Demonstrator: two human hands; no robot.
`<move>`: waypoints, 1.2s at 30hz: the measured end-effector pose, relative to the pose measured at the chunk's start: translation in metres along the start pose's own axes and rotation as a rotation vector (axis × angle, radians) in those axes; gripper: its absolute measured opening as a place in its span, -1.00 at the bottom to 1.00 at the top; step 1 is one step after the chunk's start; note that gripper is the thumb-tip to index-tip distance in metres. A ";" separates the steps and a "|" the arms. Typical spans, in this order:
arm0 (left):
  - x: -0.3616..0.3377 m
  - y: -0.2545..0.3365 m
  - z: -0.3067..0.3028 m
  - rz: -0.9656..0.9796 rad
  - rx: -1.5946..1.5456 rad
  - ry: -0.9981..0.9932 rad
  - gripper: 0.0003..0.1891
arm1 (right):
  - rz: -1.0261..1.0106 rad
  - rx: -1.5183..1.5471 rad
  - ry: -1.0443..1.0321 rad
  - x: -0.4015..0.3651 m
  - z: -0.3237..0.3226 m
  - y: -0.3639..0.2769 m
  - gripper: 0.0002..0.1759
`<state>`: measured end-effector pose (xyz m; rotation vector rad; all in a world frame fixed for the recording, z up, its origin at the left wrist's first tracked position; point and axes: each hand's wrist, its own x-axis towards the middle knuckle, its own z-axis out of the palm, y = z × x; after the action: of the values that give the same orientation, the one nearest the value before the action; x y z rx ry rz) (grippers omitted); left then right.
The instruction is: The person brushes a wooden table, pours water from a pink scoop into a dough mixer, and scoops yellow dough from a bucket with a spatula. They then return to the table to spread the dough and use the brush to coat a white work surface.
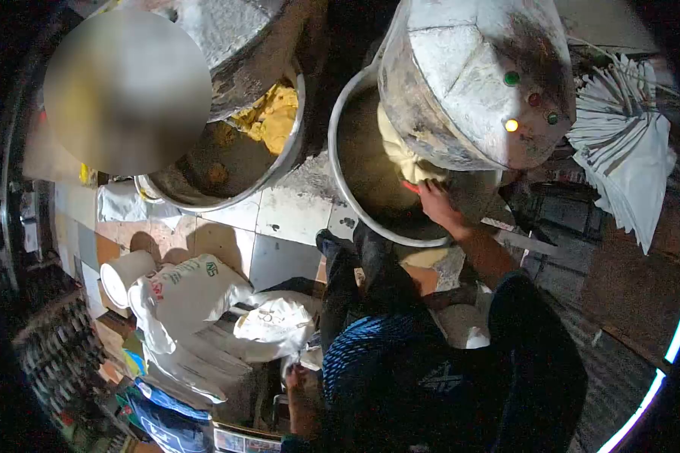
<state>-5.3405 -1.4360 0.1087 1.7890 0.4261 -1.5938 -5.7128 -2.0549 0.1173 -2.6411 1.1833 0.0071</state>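
Over the right-hand mixer bowl (340, 167) reaches my right hand (437, 202). Its fingers are closed on a small red tool (410, 186), mostly covered by the hand. Pale dough (400, 151) lies in that bowl, under the mixer head, and the red tool is right at its lower edge. Low in the view, my left hand (298, 379) hangs beside my body, close to a white plastic bag (276, 321). The left fingers are small and dark, so I cannot tell how they are set.
A second mixer bowl (301, 113) with yellow dough (278, 121) stands at the left. The mixer head (461, 90) carries several buttons, one lit. White sacks (189, 291) and a white bucket (125, 278) stand on the tiled floor. Folded white sacks (619, 128) hang at the right.
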 end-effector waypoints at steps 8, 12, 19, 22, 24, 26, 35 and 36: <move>0.018 0.004 -0.006 0.408 0.036 0.189 -0.74 | 0.234 -0.190 0.208 0.043 -0.034 -0.039 -0.68; -0.001 -0.016 -0.023 0.278 0.191 0.106 -0.65 | 0.343 -0.446 0.117 0.094 0.024 -0.008 -0.74; -0.025 -0.082 -0.020 0.083 0.029 0.171 -0.64 | 0.998 0.428 0.177 0.065 0.065 -0.047 -0.69; -0.029 -0.067 -0.011 0.136 0.071 0.149 -0.64 | 1.216 1.417 1.029 0.057 0.051 -0.040 -0.71; -0.030 -0.054 -0.007 0.388 0.251 0.090 -0.65 | 1.163 1.769 1.040 0.080 0.085 0.013 -0.80; -0.029 -0.034 -0.001 0.613 0.401 0.029 -0.65 | 1.207 1.976 1.065 0.091 0.110 0.033 -0.85; -0.006 0.031 0.022 0.360 0.268 0.146 -0.67 | 1.070 1.570 0.905 0.065 0.057 -0.005 -0.33; -0.016 0.057 0.043 0.348 0.232 0.155 -0.70 | 1.165 1.364 0.777 0.072 0.085 0.015 -0.30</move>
<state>-5.3381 -1.5023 0.1400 2.0386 -0.0082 -1.3074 -5.6675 -2.0984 0.0235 -0.5800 1.7654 -1.1594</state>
